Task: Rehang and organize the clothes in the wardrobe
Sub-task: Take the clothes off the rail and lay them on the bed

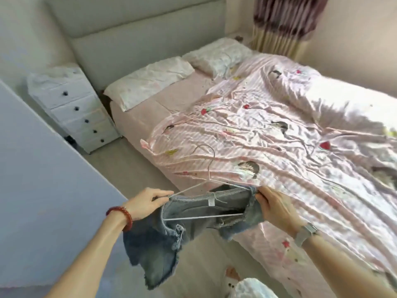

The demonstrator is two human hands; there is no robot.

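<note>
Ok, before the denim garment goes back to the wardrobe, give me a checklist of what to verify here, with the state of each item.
1. Left hand holds the left end of the hanger and the garment's edge: ok, fingers pinch both.
2. Right hand holds the other end: ok, it grips the denim garment at the hanger's right shoulder.
3. Hanger threaded inside the garment: ok, the bottom bar shows through the opening.
4. Garment seated evenly: not ok, the left side hangs lower and bunched.
5. Hook free to hang: ok, it stands clear above the garment.
6. Wardrobe rail ready: cannot tell, it is out of view.
</note>
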